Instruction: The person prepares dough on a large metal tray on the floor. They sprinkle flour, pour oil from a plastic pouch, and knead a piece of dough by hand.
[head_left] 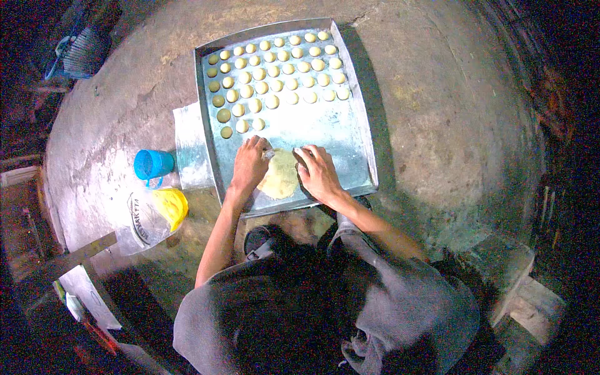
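Note:
A wide metal tray [350, 181] lies in front of me on the floor, with rows of small pale dough balls [273, 72] over its far part. At its near edge is a flattened, pale yellow mass of dough [279, 178]. My left hand [252, 164] is at the dough's left edge, fingers closed around a small whitish, shiny thing that I cannot identify. Across the dough, my right hand [319, 174] has its fingers curled in at the right edge. Whatever lies between those fingertips is too small or hidden to name.
Left of the tray stands a blue plastic mug [153, 164] beside a pale sheet [189, 134]. Nearer me lies a clear printed plastic bag [140, 219] with something yellow [172, 207]. A concrete block [519, 284] sits at the lower right.

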Demonstrator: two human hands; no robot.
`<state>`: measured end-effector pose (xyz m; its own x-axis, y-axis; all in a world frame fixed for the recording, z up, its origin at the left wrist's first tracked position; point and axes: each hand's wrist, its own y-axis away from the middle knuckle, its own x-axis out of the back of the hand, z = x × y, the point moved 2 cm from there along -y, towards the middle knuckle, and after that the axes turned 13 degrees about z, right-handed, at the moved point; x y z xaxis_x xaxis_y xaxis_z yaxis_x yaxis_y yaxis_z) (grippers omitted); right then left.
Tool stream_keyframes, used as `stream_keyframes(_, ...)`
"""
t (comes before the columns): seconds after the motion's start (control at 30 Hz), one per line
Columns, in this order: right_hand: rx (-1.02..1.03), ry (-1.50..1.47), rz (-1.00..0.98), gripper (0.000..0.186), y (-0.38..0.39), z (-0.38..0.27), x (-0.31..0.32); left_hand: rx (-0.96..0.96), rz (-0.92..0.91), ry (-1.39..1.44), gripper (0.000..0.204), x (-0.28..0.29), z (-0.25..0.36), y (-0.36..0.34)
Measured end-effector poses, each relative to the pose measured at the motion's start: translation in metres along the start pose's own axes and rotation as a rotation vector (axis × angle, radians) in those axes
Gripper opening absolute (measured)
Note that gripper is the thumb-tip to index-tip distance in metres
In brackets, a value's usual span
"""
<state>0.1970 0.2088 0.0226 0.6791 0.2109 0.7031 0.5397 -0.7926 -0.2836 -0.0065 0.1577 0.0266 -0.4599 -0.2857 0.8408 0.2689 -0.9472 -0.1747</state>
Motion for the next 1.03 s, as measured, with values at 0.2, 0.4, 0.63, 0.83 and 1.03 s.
stream_keyframes(0.2,0.047,-0.02,0.027,0.042,-0.006,0.002,-0.002,0.035,-0.099,0.097,0.028,0.016,0.009,0.002)
stream_keyframes(0.4,0.113,-0.134,-0.184,0.038,-0.029,0.006,-0.012,0.027,-0.075,0.314,0.034,0.034,0.024,0.016)
stream_keyframes(0.63,0.225,-0.069,-0.347,0.029,-0.043,0.004,-0.015,-0.106,-0.016,0.255,0.046,0.032,0.027,0.033)
stream_keyframes(0.83,0.315,-0.119,-0.395,0.026,-0.039,0.005,-0.019,-0.002,0.037,0.352,0.051,0.022,0.015,0.034)
stream_keyframes(1.03,0.059,-0.182,-0.632,0.027,-0.04,-0.005,-0.009,0.131,-0.356,0.292,0.052,0.03,-0.004,0.028)
